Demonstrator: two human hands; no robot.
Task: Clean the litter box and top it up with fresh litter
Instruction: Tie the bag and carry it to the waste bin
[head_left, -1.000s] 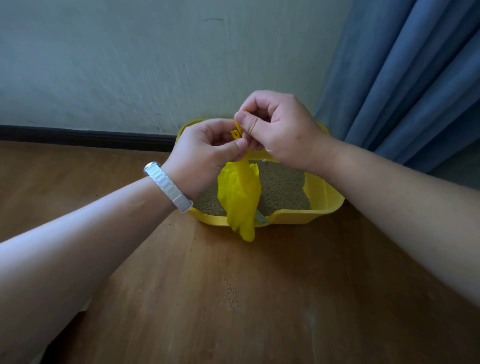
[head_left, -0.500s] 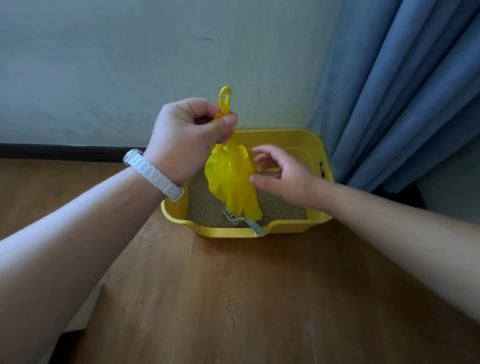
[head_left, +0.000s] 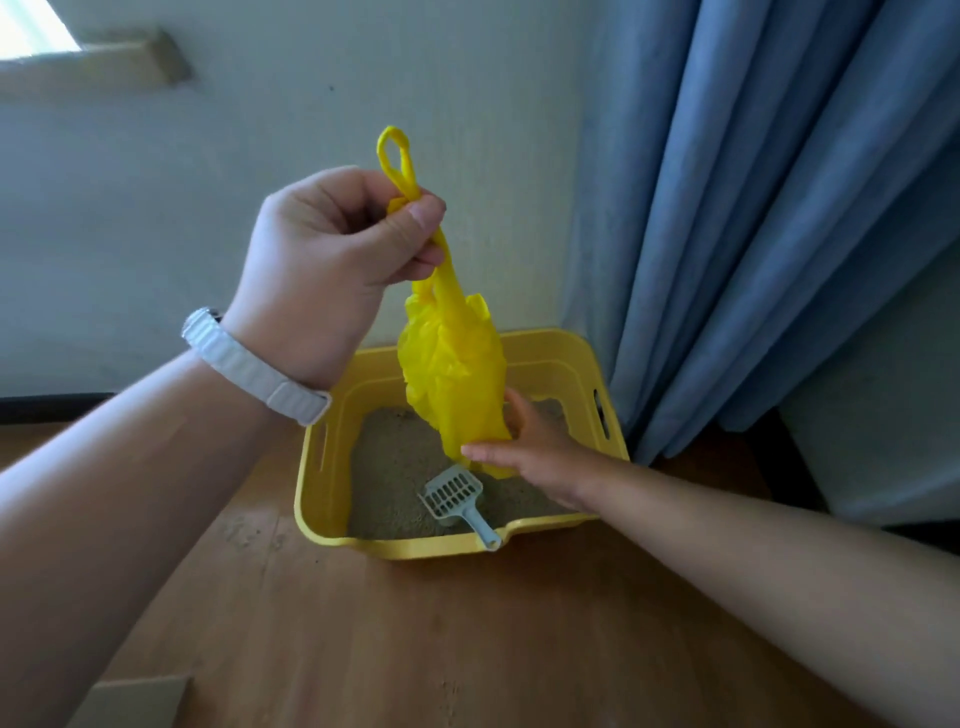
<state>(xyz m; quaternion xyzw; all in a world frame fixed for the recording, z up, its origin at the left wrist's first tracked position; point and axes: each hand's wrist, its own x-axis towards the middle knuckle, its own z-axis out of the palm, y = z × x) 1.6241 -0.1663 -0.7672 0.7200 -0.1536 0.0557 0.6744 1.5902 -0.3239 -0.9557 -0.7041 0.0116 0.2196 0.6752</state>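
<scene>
A yellow litter box (head_left: 322, 467) with sandy litter sits on the wooden floor against the wall. A knotted yellow plastic bag (head_left: 457, 384) hangs above it; my left hand (head_left: 332, 260) pinches its twisted neck just below the loop. Down in the box, my right hand (head_left: 530, 447) is under the bag with straight fingers touching its bottom. A pale blue-grey slotted scoop (head_left: 454, 493) lies in the litter, its handle resting on the box's front rim.
Blue curtains (head_left: 769, 218) hang right beside the box. A pale wall (head_left: 156, 218) with dark skirting stands behind. A few litter grains (head_left: 249, 535) lie scattered on the floor by the box's front left. A piece of cardboard (head_left: 135, 701) shows at the bottom left.
My right hand let go of the knot and dropped under the bag. My left hand raised the tied bag higher above the box. The scoop has come into view.
</scene>
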